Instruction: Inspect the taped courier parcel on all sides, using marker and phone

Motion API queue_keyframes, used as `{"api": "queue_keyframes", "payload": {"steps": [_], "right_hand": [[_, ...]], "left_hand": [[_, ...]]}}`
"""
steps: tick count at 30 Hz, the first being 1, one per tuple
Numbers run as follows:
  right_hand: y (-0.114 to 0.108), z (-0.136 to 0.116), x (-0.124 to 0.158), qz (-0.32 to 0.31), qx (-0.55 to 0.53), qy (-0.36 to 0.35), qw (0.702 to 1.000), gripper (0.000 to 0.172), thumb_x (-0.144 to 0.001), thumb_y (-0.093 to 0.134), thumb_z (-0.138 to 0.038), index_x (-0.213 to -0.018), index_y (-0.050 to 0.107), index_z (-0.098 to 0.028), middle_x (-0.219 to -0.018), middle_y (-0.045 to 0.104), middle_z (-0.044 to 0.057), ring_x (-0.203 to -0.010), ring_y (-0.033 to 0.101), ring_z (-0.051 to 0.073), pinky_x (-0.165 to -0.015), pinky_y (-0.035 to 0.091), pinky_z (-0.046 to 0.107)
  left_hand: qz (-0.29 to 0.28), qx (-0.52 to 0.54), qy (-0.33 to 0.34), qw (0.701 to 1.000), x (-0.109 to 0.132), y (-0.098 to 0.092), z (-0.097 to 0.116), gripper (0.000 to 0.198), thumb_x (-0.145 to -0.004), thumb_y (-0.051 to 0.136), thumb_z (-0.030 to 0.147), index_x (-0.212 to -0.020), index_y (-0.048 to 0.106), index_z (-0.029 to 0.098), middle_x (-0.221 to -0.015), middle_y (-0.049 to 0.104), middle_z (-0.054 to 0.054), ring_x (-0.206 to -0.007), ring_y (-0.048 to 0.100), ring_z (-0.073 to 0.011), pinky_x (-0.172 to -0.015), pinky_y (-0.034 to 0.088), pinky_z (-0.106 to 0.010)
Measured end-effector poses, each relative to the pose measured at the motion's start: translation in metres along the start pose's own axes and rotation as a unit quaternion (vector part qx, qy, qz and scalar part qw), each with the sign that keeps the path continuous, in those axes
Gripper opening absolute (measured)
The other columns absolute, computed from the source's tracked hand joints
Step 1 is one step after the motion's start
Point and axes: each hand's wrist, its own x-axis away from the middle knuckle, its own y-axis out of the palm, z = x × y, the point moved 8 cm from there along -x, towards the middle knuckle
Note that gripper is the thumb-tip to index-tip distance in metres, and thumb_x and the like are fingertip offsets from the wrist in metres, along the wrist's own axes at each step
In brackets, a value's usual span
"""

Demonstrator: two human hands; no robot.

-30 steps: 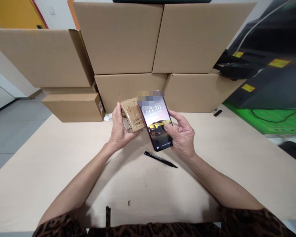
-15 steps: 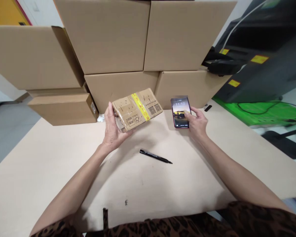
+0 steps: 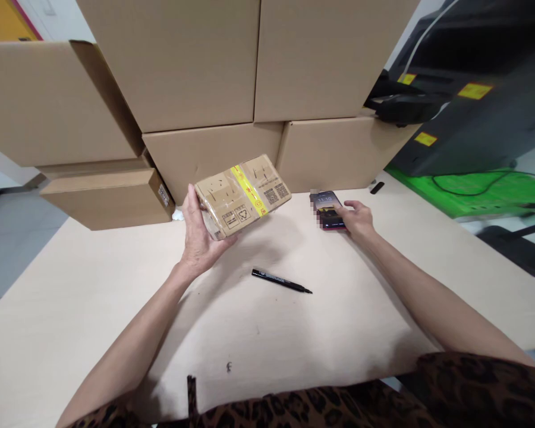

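**Parcel lifted, phone partly covered**

Your left hand (image 3: 200,235) clasped the parcel (image 3: 243,196) above the table (image 3: 93,297), its near end hidden in the palm. Your right hand (image 3: 359,219) covered the phone's (image 3: 327,208) near edge; whether it gripped was unclear. Around the pen (image 3: 280,280) was free room.

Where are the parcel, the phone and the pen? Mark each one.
parcel (image 3: 243,193), head view, on its taped top face.
phone (image 3: 326,205), head view, on its lit screen.
pen (image 3: 280,282), head view, on the middle of its barrel.
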Motion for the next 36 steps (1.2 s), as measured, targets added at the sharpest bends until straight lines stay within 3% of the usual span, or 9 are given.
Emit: {"api": "queue_keyframes", "payload": {"steps": [4, 10, 13, 23, 26, 29, 31, 33, 36], "right_hand": [[-0.006, -0.008, 0.007, -0.053, 0.153, 0.013, 0.987, 0.067, -0.088, 0.067, -0.052, -0.137, 0.063, -0.006, -0.128, 0.072, 0.03, -0.131, 0.066, 0.046, -0.114, 0.049, 0.059], [0.01, -0.026, 0.04, -0.139, 0.313, -0.039, 0.939, 0.111, -0.087, 0.061, -0.077, -0.166, 0.03, -0.006, -0.158, 0.047, 0.036, -0.141, 0.056, 0.054, -0.113, 0.046, 0.061], [0.015, -0.032, 0.049, -0.139, 0.401, -0.07, 0.903, 0.101, -0.097, 0.044, -0.074, -0.166, 0.025, -0.002, -0.154, 0.049, 0.036, -0.139, 0.057, 0.05, -0.109, 0.049, 0.058], [0.018, -0.039, 0.051, -0.116, 0.435, -0.135, 0.883, 0.081, -0.1, 0.044, -0.065, -0.149, 0.052, 0.0, -0.145, 0.059, 0.035, -0.14, 0.052, 0.051, -0.111, 0.044, 0.064], [0.03, -0.064, 0.058, -0.154, 0.326, -0.221, 0.906, 0.09, -0.091, 0.059, -0.07, -0.155, 0.05, -0.007, -0.158, 0.052, 0.031, -0.15, 0.044, 0.05, -0.121, 0.035, 0.068], [0.052, -0.102, 0.079, -0.281, 0.067, -0.268, 0.919, 0.11, -0.077, 0.074, -0.078, -0.165, 0.036, -0.024, -0.173, 0.039, 0.021, -0.16, 0.037, 0.043, -0.128, 0.031, 0.065], [0.068, -0.132, 0.103, -0.379, -0.097, -0.266, 0.881, 0.123, -0.069, 0.081, -0.08, -0.168, 0.025, -0.034, -0.177, 0.033, 0.016, -0.165, 0.031, 0.039, -0.128, 0.032, 0.065], [0.081, -0.164, 0.133, -0.451, -0.204, -0.271, 0.826, 0.128, -0.059, 0.09, -0.076, -0.165, 0.032, -0.034, -0.173, 0.042, 0.015, -0.162, 0.036, 0.041, -0.126, 0.036, 0.066], [0.101, -0.195, 0.171, -0.512, -0.316, -0.188, 0.777, 0.101, -0.067, 0.092, -0.058, -0.154, 0.048, -0.033, -0.152, 0.067, 0.011, -0.143, 0.062, 0.039, -0.114, 0.054, 0.062]], "left_hand": [[0.004, -0.006, 0.009, 1.0, 0.0, 0.001, 0.001, 0.157, -0.057, 0.095, 0.073, -0.172, -0.004, 0.032, -0.17, 0.023, -0.022, -0.159, 0.025, -0.0475, -0.124, 0.038, -0.067], [0.003, -0.005, 0.016, 1.0, 0.0, 0.002, 0.001, 0.157, -0.058, 0.093, 0.075, -0.172, -0.007, 0.034, -0.171, 0.019, -0.021, -0.161, 0.02, -0.0488, -0.125, 0.037, -0.069], [0.008, -0.001, 0.015, 1.0, 0.0, 0.002, 0.0, 0.157, -0.058, 0.094, 0.074, -0.172, -0.006, 0.034, -0.17, 0.021, -0.021, -0.16, 0.022, -0.0479, -0.125, 0.037, -0.068], [0.006, -0.005, 0.025, 1.0, 0.002, 0.003, 0.004, 0.151, -0.063, 0.094, 0.069, -0.172, -0.005, 0.035, -0.167, 0.024, -0.021, -0.157, 0.031, -0.0469, -0.126, 0.035, -0.07], [0.012, 0.04, -0.014, 0.999, 0.0, -0.001, -0.001, 0.149, -0.061, 0.094, 0.07, -0.173, 0.002, 0.034, -0.169, 0.025, -0.02, -0.159, 0.032, -0.0463, -0.129, 0.031, -0.069], [0.029, 0.122, -0.092, 0.988, -0.002, -0.008, -0.007, 0.141, -0.062, 0.093, 0.072, -0.172, 0.014, 0.034, -0.171, 0.031, -0.017, -0.161, 0.033, -0.0431, -0.13, 0.034, -0.063], [0.034, 0.187, -0.143, 0.971, -0.002, -0.01, -0.006, 0.131, -0.065, 0.09, 0.072, -0.171, 0.022, 0.033, -0.168, 0.04, -0.016, -0.159, 0.039, -0.0408, -0.129, 0.038, -0.06], [0.037, 0.247, -0.182, 0.951, -0.001, -0.011, -0.001, 0.119, -0.072, 0.086, 0.071, -0.169, 0.031, 0.031, -0.161, 0.051, -0.016, -0.154, 0.047, -0.0394, -0.127, 0.042, -0.059], [0.041, 0.308, -0.219, 0.925, -0.001, -0.012, 0.003, 0.096, -0.084, 0.075, 0.072, -0.163, 0.044, 0.029, -0.157, 0.059, -0.014, -0.154, 0.05, -0.0375, -0.127, 0.042, -0.059]]}}
